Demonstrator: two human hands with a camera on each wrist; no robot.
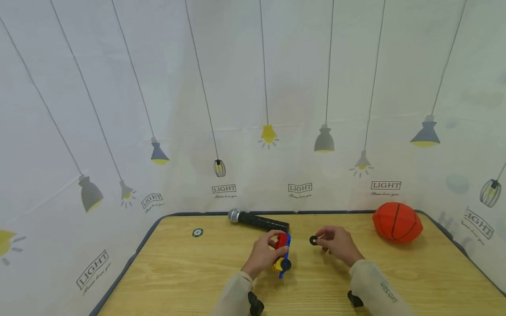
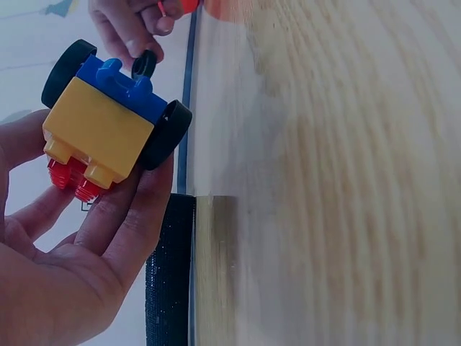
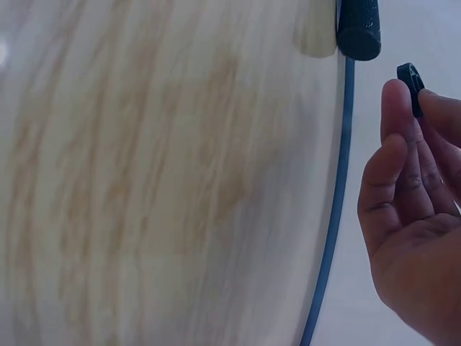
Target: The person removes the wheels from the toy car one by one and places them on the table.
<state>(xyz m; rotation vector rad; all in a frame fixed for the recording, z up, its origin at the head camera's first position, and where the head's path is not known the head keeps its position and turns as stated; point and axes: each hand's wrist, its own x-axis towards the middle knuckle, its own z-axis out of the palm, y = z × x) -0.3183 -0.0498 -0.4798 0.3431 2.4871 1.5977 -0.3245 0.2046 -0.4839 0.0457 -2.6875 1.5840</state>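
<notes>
My left hand (image 1: 262, 254) grips a toy car (image 2: 101, 119) built of yellow, red and blue blocks, held above the table. In the left wrist view two black wheels sit on either side of its blue base, at the end facing the camera. A small black toy wheel (image 3: 412, 88) is pinched between the thumb and forefinger of my right hand (image 1: 339, 245). That loose wheel (image 1: 314, 240) is a short way to the right of the car, apart from it. The car's other end is partly hidden by the left fingers.
A black microphone (image 1: 261, 221) with a silver head lies at the table's back edge, just behind the left hand. Left of it is a round green-and-white chip (image 1: 197, 232). An orange-red ball (image 1: 397, 222) rests at the back right of the wooden table (image 1: 178, 281).
</notes>
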